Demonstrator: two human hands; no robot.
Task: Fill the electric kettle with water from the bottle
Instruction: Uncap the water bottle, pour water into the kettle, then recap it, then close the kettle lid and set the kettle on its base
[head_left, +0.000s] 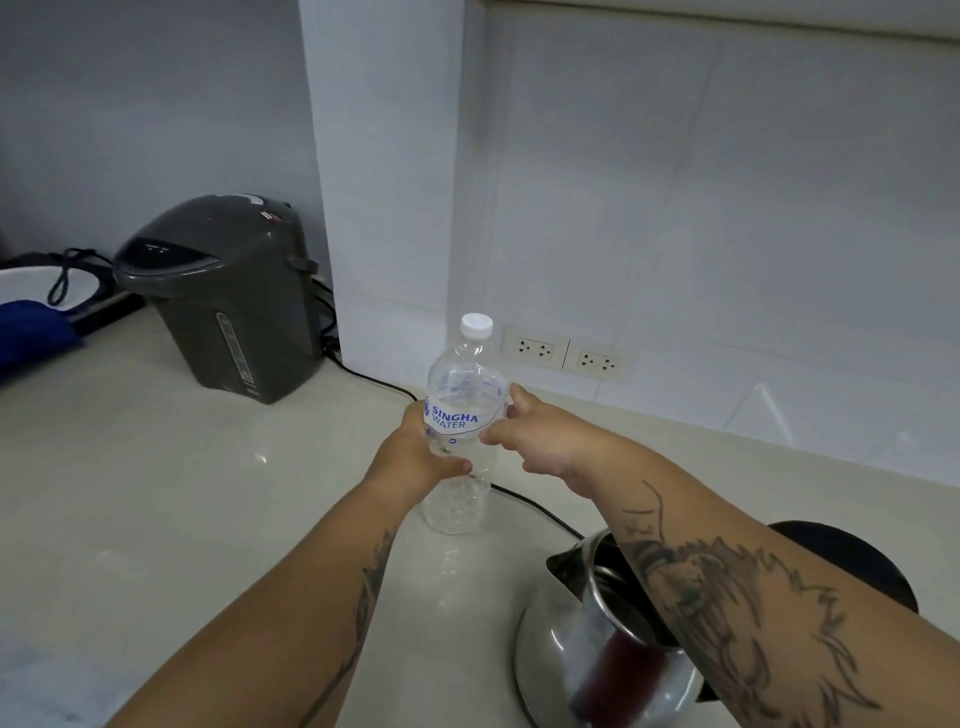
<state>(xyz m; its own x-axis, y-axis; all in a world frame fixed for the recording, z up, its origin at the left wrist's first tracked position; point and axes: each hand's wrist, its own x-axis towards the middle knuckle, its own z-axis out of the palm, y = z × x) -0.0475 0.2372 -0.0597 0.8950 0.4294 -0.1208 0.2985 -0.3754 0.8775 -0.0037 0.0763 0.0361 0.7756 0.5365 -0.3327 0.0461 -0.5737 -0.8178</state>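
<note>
A pale, glossy countertop (156, 493) is seen running into a corner formed by white tiled walls, with a white column (384, 182) rising at the back. On the wall behind, just above the counter's edge, a pair of double sockets (566, 353) is mounted. At the back left of the counter a large dark grey electric water dispenser (223, 296) is stood against the column, and a black cable (374, 382) is led from behind it across the surface, passing behind the bottle. At the far left edge a white basin (36, 286) with a blue cloth (31, 332) and a looped black cord (67, 275) is partly shown. At the lower right a stainless steel electric kettle (571, 639) is stood on the counter with its black lid (852, 566) raised open, though much of it is covered by the tattooed right forearm crossing above it. Near the middle of the counter, well apart from the dispenser and beyond the kettle, a clear plastic water bottle (462, 431) is stood upright, its white cap (476, 323) in place and a blue-lettered label wrapped round its upper body. The bottle's left side is gripped by the left hand (415, 457) at about mid-height, the thumb laid across the front. The right side of the label is touched by the right hand (540, 441), its fingers spread and only loosely curled, thumb at the front and forefinger higher up behind, so a firm grasp cannot be confirmed.
</note>
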